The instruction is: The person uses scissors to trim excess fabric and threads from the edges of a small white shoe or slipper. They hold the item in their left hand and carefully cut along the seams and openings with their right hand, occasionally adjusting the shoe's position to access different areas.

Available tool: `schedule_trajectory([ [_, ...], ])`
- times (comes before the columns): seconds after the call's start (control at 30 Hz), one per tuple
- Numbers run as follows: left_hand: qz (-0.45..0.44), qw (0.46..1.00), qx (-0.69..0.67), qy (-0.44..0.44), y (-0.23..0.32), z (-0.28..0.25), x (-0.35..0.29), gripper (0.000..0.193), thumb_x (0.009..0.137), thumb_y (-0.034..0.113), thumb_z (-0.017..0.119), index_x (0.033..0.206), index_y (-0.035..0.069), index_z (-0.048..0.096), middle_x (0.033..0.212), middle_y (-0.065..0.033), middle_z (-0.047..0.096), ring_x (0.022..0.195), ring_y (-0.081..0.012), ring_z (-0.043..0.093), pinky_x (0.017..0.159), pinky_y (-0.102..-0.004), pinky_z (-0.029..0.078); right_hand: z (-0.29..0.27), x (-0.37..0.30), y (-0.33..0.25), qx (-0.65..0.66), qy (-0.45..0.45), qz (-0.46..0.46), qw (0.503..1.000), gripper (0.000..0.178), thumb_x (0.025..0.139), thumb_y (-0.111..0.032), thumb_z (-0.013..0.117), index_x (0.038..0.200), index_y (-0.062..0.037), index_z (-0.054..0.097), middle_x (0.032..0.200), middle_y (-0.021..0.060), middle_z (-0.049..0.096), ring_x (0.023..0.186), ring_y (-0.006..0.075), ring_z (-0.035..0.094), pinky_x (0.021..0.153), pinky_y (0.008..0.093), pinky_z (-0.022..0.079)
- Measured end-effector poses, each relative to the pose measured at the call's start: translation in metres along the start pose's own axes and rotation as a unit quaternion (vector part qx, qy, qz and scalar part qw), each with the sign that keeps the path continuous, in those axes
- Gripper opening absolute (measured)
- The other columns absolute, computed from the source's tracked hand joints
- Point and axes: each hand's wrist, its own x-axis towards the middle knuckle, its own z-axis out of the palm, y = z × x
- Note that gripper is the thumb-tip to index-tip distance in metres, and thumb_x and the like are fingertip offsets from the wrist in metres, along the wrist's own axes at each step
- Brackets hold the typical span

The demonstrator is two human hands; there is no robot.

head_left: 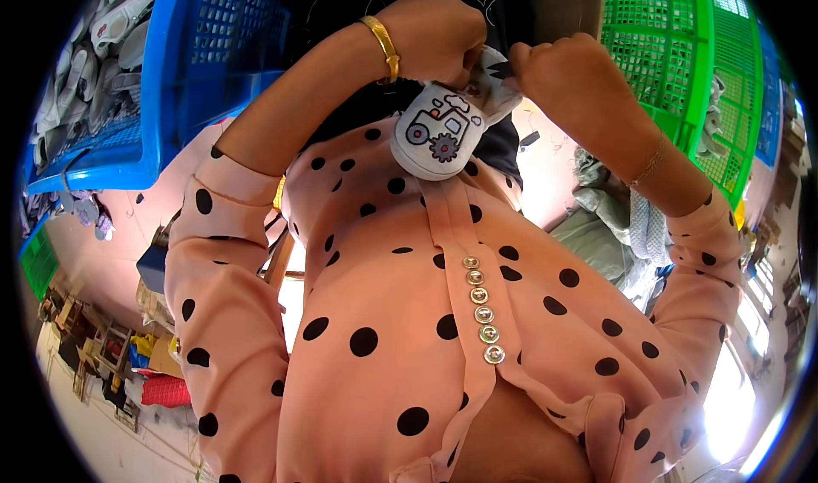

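A small white cloth shoe (437, 133), its rounded toe decorated with a tractor, cloud and gear wheel, hangs in front of my waist. My left hand (434, 35), below a gold bangle (381, 46), is closed on the shoe's upper part, with the fingertips curled out of sight. My right hand (575, 78) is closed at the shoe's other edge, its fingers pinching beside the pale cloth. A small dark pointed bit (501, 70) shows between the two hands; what it is I cannot make out.
On the left, a blue plastic basket (153, 82) stands near a heap of grey and white shoes (106, 48). Green plastic crates (656, 48) stand on the right, above pale bundled cloth (609, 236). Dark cloth with loose threads (341, 5) lies beyond my hands.
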Motion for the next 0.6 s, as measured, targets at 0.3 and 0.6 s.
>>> schedule_trajectory([
  [0.3, 0.014, 1.0, 0.008, 0.012, 0.0, 0.004, 0.002, 0.017, 0.066, 0.015, 0.073, 0.078, 0.004, 0.074, 0.069, -0.0145, 0.067, 0.065, -0.0288, 0.066, 0.062, -0.0347, 0.053, 0.01, 0.008, -0.003, -0.05, -0.057, -0.05, 0.996, 0.007, 0.068, -0.009, 0.071, 0.072, -0.0121, 0.066, 0.056, -0.0008, 0.059, 0.055, 0.0152, 0.063, 0.05, 0.0272, 0.04],
  [0.6, 0.019, 1.0, 0.008, 0.011, -0.001, 0.009, 0.001, 0.014, 0.066, 0.017, 0.071, 0.074, 0.005, 0.073, 0.066, -0.0148, 0.065, 0.063, -0.031, 0.064, 0.06, -0.0373, 0.052, 0.01, 0.014, -0.014, -0.081, -0.14, -0.046, 0.986, 0.009, 0.067, -0.013, 0.072, 0.067, -0.0208, 0.068, 0.058, -0.0055, 0.059, 0.058, 0.0124, 0.061, 0.049, 0.0295, 0.036],
])
